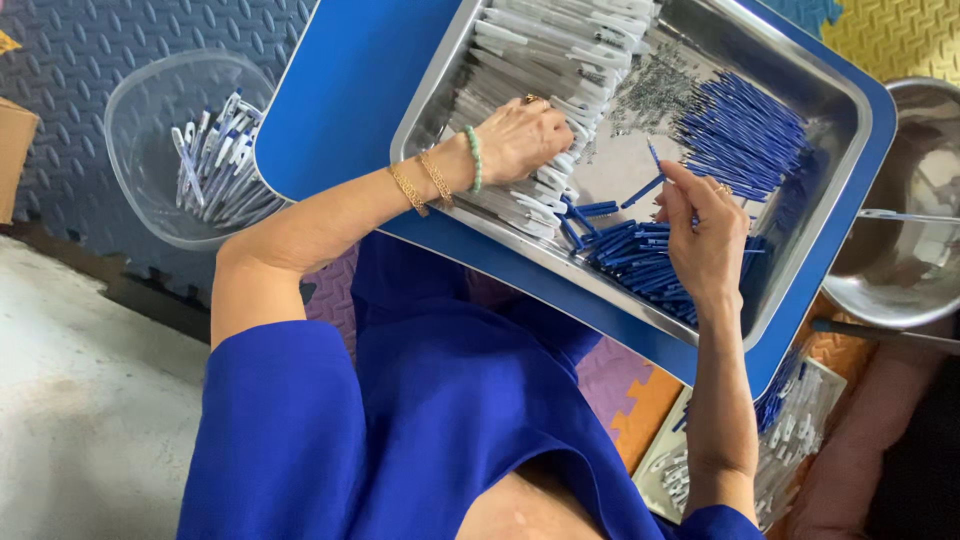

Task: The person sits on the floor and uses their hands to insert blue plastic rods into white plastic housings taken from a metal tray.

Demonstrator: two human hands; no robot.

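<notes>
Left hand (pixel 525 135) closed on white plastic pen barrels (pixel 545 60); right hand (pixel 705 225) pinching thin blue refill (pixel 650 187). Risk: shallow steel tray (pixel 800 270), tilted on lap, spilling blue refills (pixel 740 130).

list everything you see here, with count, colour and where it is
rectangular steel tray: one, silver, on the blue board
flat blue board: one, blue, under the tray
white pen barrels: many, white, left part of the tray
blue pen refills: many, blue, right part of the tray
blue pen caps: many, blue, near edge of the tray
clear plastic bowl: one, clear, far left on the mat, holding blue and white pens
round steel bowl: one, silver, far right
foam mat: grey-blue, under everything
left hand: on the white barrels, bracelets at the wrist
right hand: pinching one blue refill over the caps
</notes>
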